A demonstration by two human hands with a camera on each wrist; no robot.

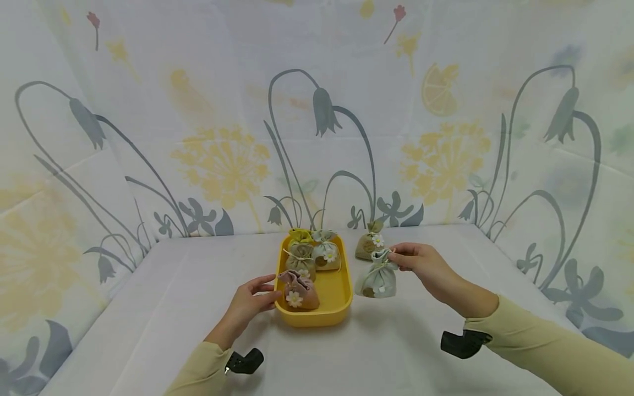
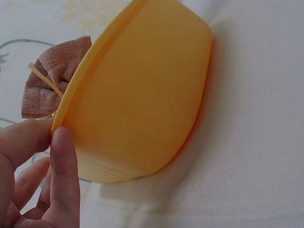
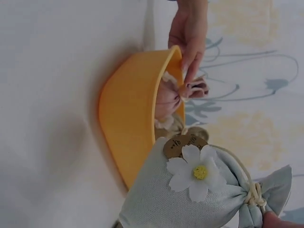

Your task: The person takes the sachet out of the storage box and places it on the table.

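A: Head view. Hands?

B: Right hand (image 1: pixel 421 261) pinches the pale blue pouch (image 1: pixel 378 280) by its neck, right of the yellow tub (image 1: pixel 317 319), seemingly off the tabletop (image 1: pixel 173 302). Left hand (image 1: pixel 255 300) grips the tub's left rim.

A: Hazards?

B: Brown pouch (image 1: pixel 367 246) stands right of the tub, towards its far end. A low, wide swing could knock it over. Tan pouch (image 1: pixel 299 265) and others crowd the tub's left and far parts; anything set among them might topple.

A: Left wrist view?

B: Thumb against the tub's outer wall. Only the edge is pinched, so an upward tug could tilt it. Smooth, plastic-looking, rounded corners. Pink pouch (image 2: pixel 59 71) pokes above the tub's rim: coarse weave, flared mouth.

A: Right wrist view?

B: Held pouch beside the tub: linen-like, plump below the tie. White flower (image 3: pixel 200 172), thin petals; could snag on the tub's rim. Loosened cord (image 3: pixel 255 194) might let the neck slip.
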